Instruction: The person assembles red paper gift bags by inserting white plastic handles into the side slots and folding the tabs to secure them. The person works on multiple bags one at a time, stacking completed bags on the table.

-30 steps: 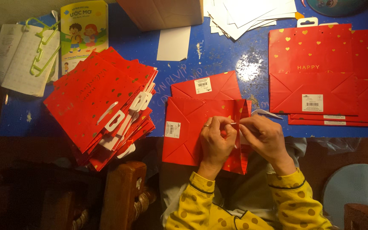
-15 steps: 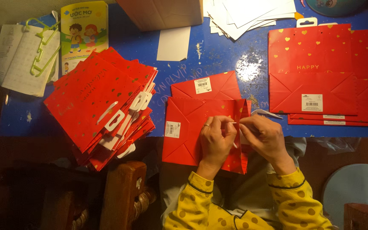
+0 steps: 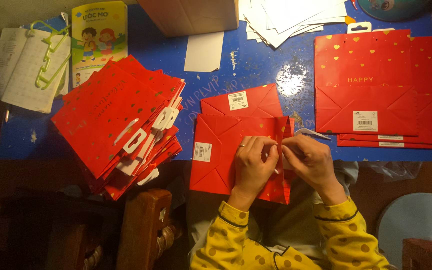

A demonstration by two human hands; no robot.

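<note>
Seen from the head camera, a flattened red paper bag lay at the blue table's near edge, partly over the lap. The left hand pinned it, fingers curled closed on its open end, while the right hand pinched the same end, apparently working a white handle piece.

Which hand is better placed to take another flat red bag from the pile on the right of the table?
Right, probably. The right hand is beside the right pile of red bags, while the left hand rests on the folded red bag.
</note>
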